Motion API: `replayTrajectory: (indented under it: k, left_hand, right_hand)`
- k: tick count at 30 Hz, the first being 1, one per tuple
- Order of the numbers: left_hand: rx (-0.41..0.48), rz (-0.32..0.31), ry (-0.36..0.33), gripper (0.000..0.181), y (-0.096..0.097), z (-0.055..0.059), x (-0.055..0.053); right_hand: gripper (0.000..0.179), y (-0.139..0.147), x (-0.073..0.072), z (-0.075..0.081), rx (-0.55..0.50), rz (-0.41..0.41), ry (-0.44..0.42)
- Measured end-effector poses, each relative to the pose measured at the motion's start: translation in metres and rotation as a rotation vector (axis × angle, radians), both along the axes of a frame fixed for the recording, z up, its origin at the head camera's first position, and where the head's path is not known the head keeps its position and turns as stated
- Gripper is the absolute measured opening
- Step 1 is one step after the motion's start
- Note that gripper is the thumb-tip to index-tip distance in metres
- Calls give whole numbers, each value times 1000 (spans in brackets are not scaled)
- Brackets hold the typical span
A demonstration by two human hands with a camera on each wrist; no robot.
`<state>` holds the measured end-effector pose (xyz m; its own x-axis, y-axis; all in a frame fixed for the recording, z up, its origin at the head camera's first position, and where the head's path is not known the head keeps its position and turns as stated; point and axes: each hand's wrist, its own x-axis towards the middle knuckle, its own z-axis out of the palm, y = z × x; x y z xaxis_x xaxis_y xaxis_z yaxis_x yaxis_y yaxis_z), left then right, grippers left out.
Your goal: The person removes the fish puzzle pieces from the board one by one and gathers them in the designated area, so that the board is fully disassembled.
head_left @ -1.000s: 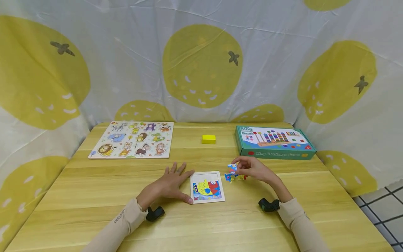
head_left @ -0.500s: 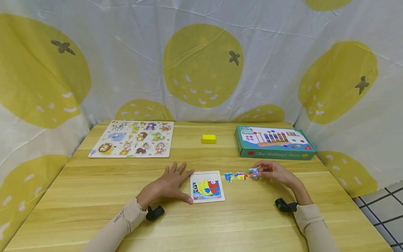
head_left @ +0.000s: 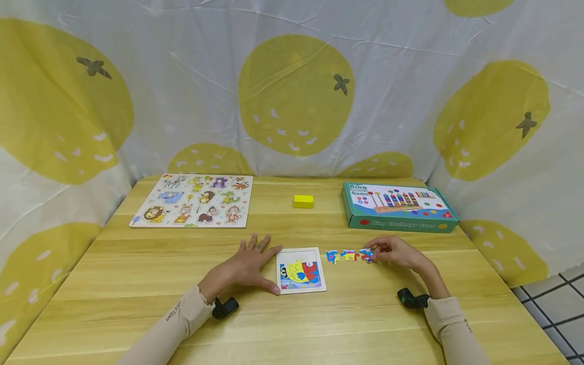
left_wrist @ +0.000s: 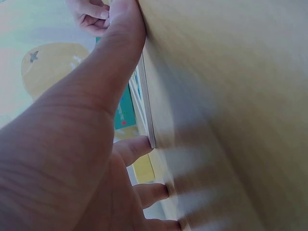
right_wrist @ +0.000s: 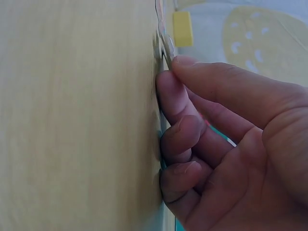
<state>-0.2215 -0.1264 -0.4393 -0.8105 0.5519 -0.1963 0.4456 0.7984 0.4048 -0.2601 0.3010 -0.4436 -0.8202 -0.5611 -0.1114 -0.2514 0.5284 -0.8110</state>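
A square wooden puzzle tray (head_left: 301,289) lies in front of me, its lower part filled with a yellow and red fish picture. My left hand (head_left: 244,267) rests spread at its left side, thumb and index finger against the edge. To the right, my right hand (head_left: 396,252) pinches a blue and red jigsaw piece (head_left: 366,254) by its right edge between thumb and index finger, low at the tabletop. Beside it in a row lie a yellow and red jigsaw piece (head_left: 350,255) and a blue jigsaw piece (head_left: 331,256). In the right wrist view the pinched piece (right_wrist: 168,50) appears edge-on, slightly tilted.
A wooden animal puzzle board (head_left: 193,201) lies at the back left of the table (head_left: 292,324). A yellow block (head_left: 303,202) stands at the back middle. The green Ring Challenge Game box (head_left: 400,208) sits at the back right, behind my right hand. A patterned curtain surrounds the table.
My right hand has carried its jigsaw piece rightward, turned it and lowered it to the right end of the row. The left hand and tray have stayed in place.
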Motion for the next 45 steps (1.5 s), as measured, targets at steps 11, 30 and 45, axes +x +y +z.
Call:
replayTrajectory:
  k: [11, 30, 45]
  left_hand:
    - [10, -3, 4, 107, -1, -1, 1]
    - [9, -3, 0, 106, 0, 1, 1]
    - [5, 1, 0, 106, 0, 1, 1]
  right_hand:
    - [30, 0, -1, -1, 13, 0, 4]
    - [24, -14, 3, 3, 89, -80, 169]
    - [30, -122, 11, 20, 91, 139, 301]
